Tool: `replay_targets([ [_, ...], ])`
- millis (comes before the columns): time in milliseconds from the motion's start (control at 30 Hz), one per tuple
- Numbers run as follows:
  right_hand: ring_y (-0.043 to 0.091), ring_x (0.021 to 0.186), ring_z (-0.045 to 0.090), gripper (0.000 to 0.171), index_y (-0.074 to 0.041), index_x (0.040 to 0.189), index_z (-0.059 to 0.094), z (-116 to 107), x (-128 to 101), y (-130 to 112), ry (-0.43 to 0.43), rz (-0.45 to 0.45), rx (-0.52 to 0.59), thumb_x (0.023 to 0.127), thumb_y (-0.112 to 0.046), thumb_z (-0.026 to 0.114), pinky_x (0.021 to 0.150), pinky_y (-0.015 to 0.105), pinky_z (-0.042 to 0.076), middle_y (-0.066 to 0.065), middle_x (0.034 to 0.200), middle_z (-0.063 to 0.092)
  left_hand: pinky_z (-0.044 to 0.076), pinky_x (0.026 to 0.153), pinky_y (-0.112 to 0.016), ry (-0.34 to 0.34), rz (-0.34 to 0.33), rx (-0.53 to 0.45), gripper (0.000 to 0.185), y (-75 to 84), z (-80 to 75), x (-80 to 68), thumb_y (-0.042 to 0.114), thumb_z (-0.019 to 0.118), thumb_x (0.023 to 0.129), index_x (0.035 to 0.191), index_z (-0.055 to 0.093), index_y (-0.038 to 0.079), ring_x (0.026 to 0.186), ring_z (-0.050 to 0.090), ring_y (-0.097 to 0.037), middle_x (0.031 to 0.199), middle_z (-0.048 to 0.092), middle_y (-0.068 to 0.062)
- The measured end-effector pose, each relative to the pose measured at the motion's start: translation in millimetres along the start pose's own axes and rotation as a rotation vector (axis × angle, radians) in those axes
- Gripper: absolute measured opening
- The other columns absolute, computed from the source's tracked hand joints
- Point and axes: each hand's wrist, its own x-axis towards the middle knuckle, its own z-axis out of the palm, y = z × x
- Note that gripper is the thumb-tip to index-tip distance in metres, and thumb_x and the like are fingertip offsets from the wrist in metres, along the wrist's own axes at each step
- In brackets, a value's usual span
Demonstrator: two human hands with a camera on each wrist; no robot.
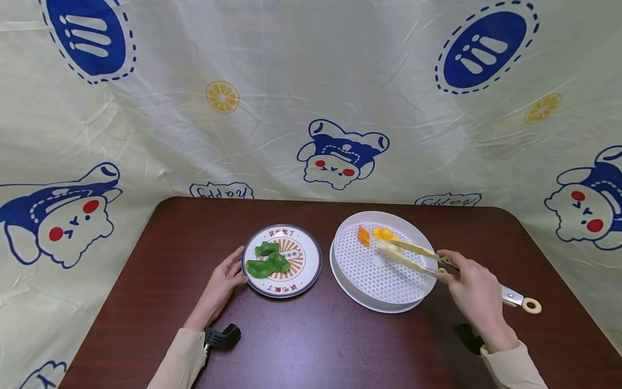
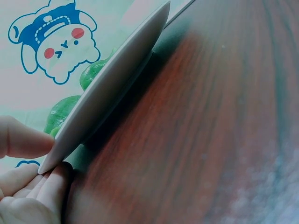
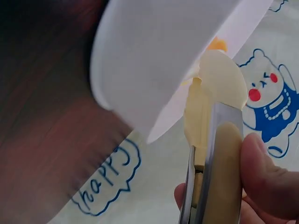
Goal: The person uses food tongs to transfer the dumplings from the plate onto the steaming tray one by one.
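Observation:
My left hand [image 1: 221, 283] holds the left rim of a round white plate [image 1: 306, 270] with a dark edge. In the left wrist view the thumb lies on the upper side of the plate and fingers are underneath. Several green pepper-like pieces [image 1: 278, 262] lie on it. My right hand [image 1: 478, 297] grips metal tongs [image 1: 512, 295] with cream tips. Those tips are over a white perforated round tray [image 1: 369, 275], close to a yellow piece [image 1: 385, 233]; whether they touch it, I cannot tell. An orange piece [image 1: 363, 235] lies left of it.
Beneath the perforated tray is a white round base [image 1: 347, 289], its rim showing at the front left. Both stand right of the plate on a dark brown table [image 1: 311, 346]. A printed pale cloth [image 1: 262, 146] hangs behind the far table edge.

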Motion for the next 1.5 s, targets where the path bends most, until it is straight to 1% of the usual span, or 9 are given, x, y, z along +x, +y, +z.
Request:
replay_targets([
  [300, 0.023, 0.053, 0.043, 0.042, 0.004, 0.108, 0.063, -9, -1, 15, -0.016, -0.003, -0.062, 0.069, -0.001, 0.079, 0.045, 0.033, 0.03, 0.024, 0.079, 0.065, 0.04, 0.089, -0.014, 0.002, -0.011, 0.003, 0.077, 1.5, 0.3, -1.1, -0.017, 0.047, 0.08, 0.149, 0.016, -0.006, 0.139, 0.022, -0.029, 0.154, 0.016, -0.024],
  [433, 0.022, 0.052, 0.041, 0.041, 0.004, 0.108, 0.063, -10, -1, 17, -0.032, 0.001, -0.07, 0.07, -0.001, 0.078, 0.045, 0.033, 0.029, 0.021, 0.073, 0.064, 0.04, 0.089, -0.014, 0.005, -0.012, 0.005, 0.077, 1.0, 0.2, -0.9, -0.017, 0.047, 0.08, 0.149, 0.016, -0.006, 0.139, 0.022, -0.029, 0.154, 0.016, -0.024],
  [533, 0.022, 0.051, 0.041, 0.039, 0.004, 0.106, 0.064, -10, 0, 17, -0.035, -0.012, -0.077, 0.07, 0.0, 0.078, 0.044, 0.033, 0.029, 0.017, 0.069, 0.062, 0.04, 0.09, -0.014, 0.003, -0.008, 0.002, 0.077, 0.2, 0.0, -1.0, -0.017, 0.046, 0.08, 0.149, 0.015, -0.007, 0.139, 0.022, -0.03, 0.154, 0.015, -0.024],
  [700, 0.02, 0.05, 0.039, 0.038, 0.003, 0.106, 0.064, -9, 1, 17, -0.055, -0.009, -0.09, 0.07, 0.0, 0.076, 0.043, 0.033, 0.029, 0.014, 0.067, 0.06, 0.04, 0.091, -0.015, 0.002, -0.001, -0.012, 0.077, -2.1, -0.2, -0.4, -0.019, 0.046, 0.079, 0.149, 0.015, -0.008, 0.138, 0.022, -0.03, 0.154, 0.015, -0.024],
  [933, 0.021, 0.05, 0.041, 0.04, 0.003, 0.107, 0.064, -11, 1, 16, -0.069, 0.009, -0.095, 0.07, -0.002, 0.078, 0.042, 0.033, 0.029, 0.015, 0.069, 0.061, 0.04, 0.091, -0.015, 0.003, 0.006, -0.017, 0.078, -2.9, -0.2, 0.3, -0.019, 0.045, 0.078, 0.149, 0.015, -0.008, 0.138, 0.022, -0.032, 0.154, 0.015, -0.025],
  [1100, 0.022, 0.051, 0.042, 0.043, 0.004, 0.109, 0.063, -13, 1, 12, -0.09, 0.022, -0.078, 0.07, -0.004, 0.079, 0.043, 0.033, 0.03, 0.017, 0.071, 0.063, 0.04, 0.091, -0.014, -0.003, 0.008, -0.013, 0.078, -1.7, -0.6, 0.4, -0.019, 0.045, 0.077, 0.149, 0.015, -0.008, 0.138, 0.022, -0.031, 0.154, 0.014, -0.025],
  [1367, 0.028, 0.056, 0.05, 0.047, 0.002, 0.113, 0.062, -16, 2, -3, -0.08, 0.015, -0.039, 0.07, -0.007, 0.079, 0.045, 0.037, 0.033, 0.024, 0.082, 0.065, 0.04, 0.091, -0.015, 0.002, 0.007, -0.012, 0.079, -2.4, -0.4, 1.3, -0.02, 0.045, 0.077, 0.149, 0.015, -0.008, 0.138, 0.023, -0.031, 0.154, 0.015, -0.025],
  [1433, 0.025, 0.054, 0.045, 0.048, 0.001, 0.114, 0.062, -16, 3, -9, -0.077, 0.015, -0.017, 0.07, -0.008, 0.08, 0.046, 0.037, 0.032, 0.021, 0.079, 0.065, 0.04, 0.092, -0.015, 0.003, 0.006, -0.011, 0.078, -2.4, -0.4, 1.5, -0.019, 0.046, 0.077, 0.149, 0.016, -0.008, 0.138, 0.023, -0.03, 0.154, 0.015, -0.024],
  [1500, 0.022, 0.054, 0.043, 0.049, 0.0, 0.114, 0.063, -15, 3, -15, -0.066, 0.009, 0.002, 0.07, -0.009, 0.08, 0.048, 0.036, 0.031, 0.021, 0.083, 0.066, 0.04, 0.091, -0.015, 0.001, 0.006, -0.01, 0.078, -1.7, -0.4, 1.2, -0.019, 0.046, 0.078, 0.149, 0.016, -0.008, 0.138, 0.022, -0.031, 0.154, 0.015, -0.024],
])
